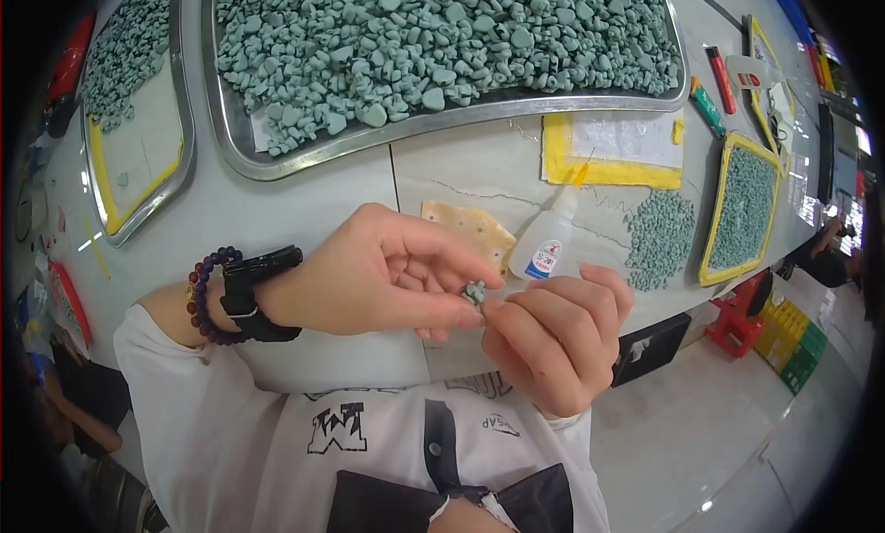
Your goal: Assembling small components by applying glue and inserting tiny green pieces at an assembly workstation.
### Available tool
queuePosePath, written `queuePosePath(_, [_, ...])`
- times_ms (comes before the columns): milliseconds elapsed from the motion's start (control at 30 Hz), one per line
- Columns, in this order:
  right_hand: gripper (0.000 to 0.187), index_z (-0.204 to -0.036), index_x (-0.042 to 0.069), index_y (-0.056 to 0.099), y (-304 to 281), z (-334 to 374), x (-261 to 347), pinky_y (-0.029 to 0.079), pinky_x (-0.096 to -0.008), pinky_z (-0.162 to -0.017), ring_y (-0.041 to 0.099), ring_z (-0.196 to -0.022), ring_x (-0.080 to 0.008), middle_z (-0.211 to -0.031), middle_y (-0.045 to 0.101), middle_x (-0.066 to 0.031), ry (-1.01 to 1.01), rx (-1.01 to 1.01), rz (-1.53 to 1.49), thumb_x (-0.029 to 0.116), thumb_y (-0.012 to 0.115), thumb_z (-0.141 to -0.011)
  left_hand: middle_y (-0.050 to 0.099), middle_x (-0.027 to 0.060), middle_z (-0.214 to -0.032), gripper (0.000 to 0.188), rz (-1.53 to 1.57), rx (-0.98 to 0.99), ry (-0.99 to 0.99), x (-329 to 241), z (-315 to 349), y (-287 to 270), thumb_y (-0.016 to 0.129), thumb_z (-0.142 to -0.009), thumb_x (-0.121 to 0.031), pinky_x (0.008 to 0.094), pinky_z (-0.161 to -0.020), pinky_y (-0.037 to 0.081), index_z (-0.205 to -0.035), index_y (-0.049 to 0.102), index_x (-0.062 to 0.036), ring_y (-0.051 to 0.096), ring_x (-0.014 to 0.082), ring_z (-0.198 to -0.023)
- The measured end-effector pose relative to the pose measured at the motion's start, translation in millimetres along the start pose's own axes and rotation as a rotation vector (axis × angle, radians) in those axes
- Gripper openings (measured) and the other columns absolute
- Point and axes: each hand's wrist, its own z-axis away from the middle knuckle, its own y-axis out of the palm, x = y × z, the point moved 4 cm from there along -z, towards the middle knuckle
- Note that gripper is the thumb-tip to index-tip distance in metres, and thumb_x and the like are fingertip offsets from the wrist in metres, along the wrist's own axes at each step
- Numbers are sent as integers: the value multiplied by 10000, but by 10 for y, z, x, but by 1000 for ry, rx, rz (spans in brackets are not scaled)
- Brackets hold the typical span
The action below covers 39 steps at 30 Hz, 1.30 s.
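Piece point(474, 294) between left grip's point(373, 270) fingertips point(491, 276)

On the bench point(313, 256) to the right of my view, a slim red stick point(720, 79), a green-and-orange stick point(708, 108) just beside it, a red stool point(738, 319) I see on the pale floor point(682, 450), yellow and green boxes point(789, 337) near it.

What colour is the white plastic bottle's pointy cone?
The white plastic bottle has a yellow pointy cone, clearest in the head view.
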Motion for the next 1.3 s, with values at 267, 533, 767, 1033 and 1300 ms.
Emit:
queuePosePath(267, [244,-810,99,660,3,-10,5,389,-346,-790,550,-758,-143,-784,585,21,-55,7,74,121,691,-569,647,106,-830,213,155,-26,-3,35,-7,-26,532,-846,48,231,-601,534,-1044,611,46,652,134,-685])
queuePosePath(533, [327,-847,102,668,60,36,-132,373,-343,-751,535,-741,-173,-820,588,19,131,-54,-149,76,740,-529,645,123,-866,226,101,-80,103,53,-1,7,526,-831,92,243,-619,546,-1038,609,51,657,147,-721])
queuePosePath(767, [301,-839,92,670,81,32,-157,367,-326,-738,537,-749,-181,-811,588,3,154,-42,-210,68,741,-547,641,135,-912,277,-114,-120,329,4,8,-8,547,-788,149,250,-663,563,-1038,615,50,665,163,-756])
queuePosePath(1033, [261,-814,39,653,80,-16,-112,399,-330,-720,533,-732,-221,-767,603,-50,222,-1,-251,-31,711,-569,646,137,-901,287,-308,-168,447,-8,34,-26,573,-773,147,241,-650,556,-1033,625,38,668,164,-740])
queuePosePath(1300, [240,-801,37,648,76,-5,-142,395,-325,-730,523,-735,-218,-752,603,-51,314,16,-388,-43,696,-579,657,119,-853,267,-444,-188,519,-72,65,-14,584,-774,133,233,-622,543,-1009,637,18,665,150,-712])
